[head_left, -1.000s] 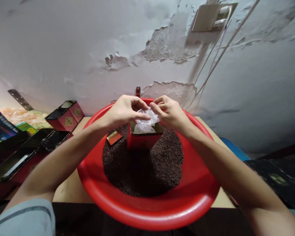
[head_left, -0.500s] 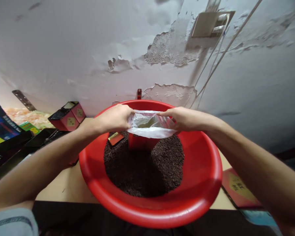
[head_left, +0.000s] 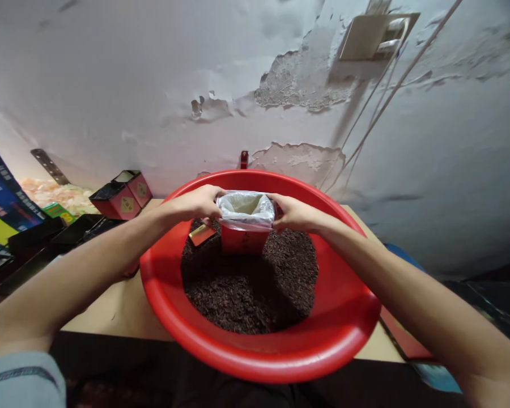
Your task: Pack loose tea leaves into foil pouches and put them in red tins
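A red box (head_left: 243, 242) stands in dark loose grains (head_left: 246, 300) inside a big red basin (head_left: 255, 371). Its mouth is lined with a clear plastic bag (head_left: 250, 221), whose edge is folded out over the rim. My left hand (head_left: 206, 201) grips the bag's edge at the left side of the box, thumb toward me. On the opposite side my right hand (head_left: 291, 212) pinches the bag at the rim. Left of the box, a small orange and gold packet or scoop-like piece (head_left: 202, 234) lies on the grains; its kind is unclear.
Pink and black boxes (head_left: 125, 203) stand on the table (head_left: 110, 309) at the left, beside dark open trays or boxes (head_left: 79, 229). A red flat package (head_left: 408, 340) lies by the right forearm. Behind rises a peeling wall (head_left: 212, 136) with hanging cables (head_left: 376, 116).
The bag's mouth, stretched wide before, now sits down around the box's rim. My right hand has moved left, closer to my left hand.
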`<state>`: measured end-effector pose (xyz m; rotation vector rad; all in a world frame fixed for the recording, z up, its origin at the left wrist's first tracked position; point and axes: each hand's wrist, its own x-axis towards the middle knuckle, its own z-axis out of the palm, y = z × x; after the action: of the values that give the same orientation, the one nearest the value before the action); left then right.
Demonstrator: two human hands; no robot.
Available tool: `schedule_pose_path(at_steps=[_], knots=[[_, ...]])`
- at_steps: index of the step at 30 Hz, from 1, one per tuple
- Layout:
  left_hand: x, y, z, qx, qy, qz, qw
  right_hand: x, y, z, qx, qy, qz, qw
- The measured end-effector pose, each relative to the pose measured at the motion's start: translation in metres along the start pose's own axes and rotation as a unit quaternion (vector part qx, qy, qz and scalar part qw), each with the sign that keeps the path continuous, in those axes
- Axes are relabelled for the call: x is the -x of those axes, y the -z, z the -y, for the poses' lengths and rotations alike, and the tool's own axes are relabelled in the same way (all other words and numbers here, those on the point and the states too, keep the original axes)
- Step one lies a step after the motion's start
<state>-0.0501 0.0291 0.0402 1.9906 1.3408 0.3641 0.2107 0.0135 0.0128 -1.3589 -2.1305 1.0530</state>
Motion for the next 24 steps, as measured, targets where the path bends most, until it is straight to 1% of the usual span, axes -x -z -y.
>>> schedule_pose_path(at_steps=[3,5,7,8,10,12,14,15,18,20,22,24], knots=[[0.004,0.008,0.01,0.078,0.035,-0.001,0.996,-0.007,-0.006,0.01,-0.029,-0.019,-0.003,0.999],[0.008,0.011,0.019,0.124,0.073,0.016,0.99,-0.014,-0.008,0.018,-0.046,-0.038,0.01,0.998],[0.013,0.007,0.03,0.161,0.101,0.029,0.981,-0.022,-0.01,0.022,-0.078,-0.047,0.038,0.995],[0.015,0.001,0.037,0.169,0.108,0.024,0.979,-0.025,-0.012,0.021,-0.095,-0.048,0.054,0.993],[0.018,-0.014,0.051,0.156,0.099,-0.005,0.983,-0.027,-0.018,0.014,-0.103,-0.044,0.076,0.991],[0.018,-0.032,0.061,0.127,0.075,-0.025,0.989,-0.026,-0.025,0.002,-0.077,-0.037,0.076,0.993],[0.016,-0.044,0.065,0.117,0.079,-0.029,0.99,-0.022,-0.031,-0.01,-0.07,-0.038,0.075,0.994],[0.014,-0.047,0.065,0.118,0.091,-0.026,0.988,-0.02,-0.033,-0.016,-0.083,-0.044,0.079,0.992],[0.008,-0.044,0.059,0.132,0.129,-0.008,0.983,-0.02,-0.033,-0.029,-0.149,-0.071,0.102,0.981],[0.005,-0.041,0.058,0.139,0.14,0.009,0.98,-0.023,-0.033,-0.034,-0.176,-0.088,0.123,0.973],[0.001,-0.04,0.062,0.141,0.143,0.028,0.979,-0.027,-0.035,-0.037,-0.178,-0.102,0.141,0.969],[-0.003,-0.038,0.069,0.115,0.134,0.054,0.983,-0.03,-0.035,-0.04,-0.149,-0.11,0.153,0.971]])
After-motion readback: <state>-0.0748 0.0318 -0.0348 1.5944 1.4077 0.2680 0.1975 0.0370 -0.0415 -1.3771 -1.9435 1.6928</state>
